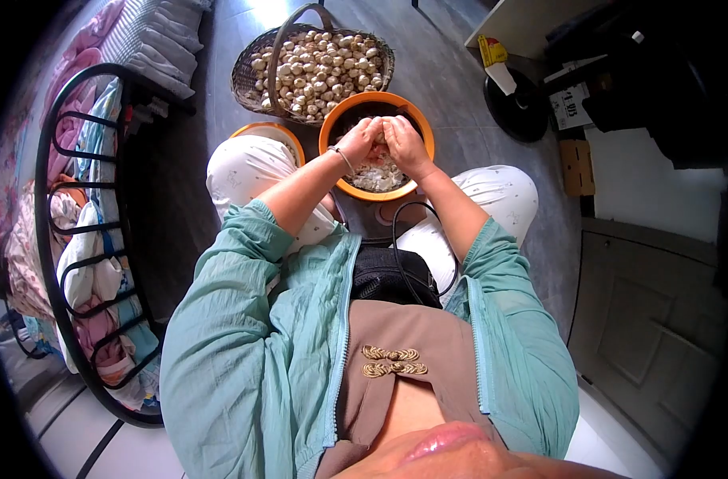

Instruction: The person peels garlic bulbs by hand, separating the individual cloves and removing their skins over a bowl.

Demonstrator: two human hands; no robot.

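My left hand (359, 142) and my right hand (406, 146) meet over an orange-rimmed tub (428, 128). The fingers of both are closed together at the tips around a small pale piece that looks like garlic; the fingers mostly hide it. White papery garlic skins (377, 177) lie in the near part of the tub, below my hands. Just beyond is a wicker basket (244, 78) with a tall handle, heaped with whole garlic bulbs (324, 68). A smaller orange-rimmed bowl (288, 137) stands to the left, partly behind my left knee, with pale contents I cannot make out.
A black metal bed frame (49, 231) with bedding and clothes stands at the left. On the right are a black round base (516, 104), a cardboard box (575, 168) and a grey door panel (635, 311). A black bag (388, 275) rests on my lap. The floor (460, 80) is grey.
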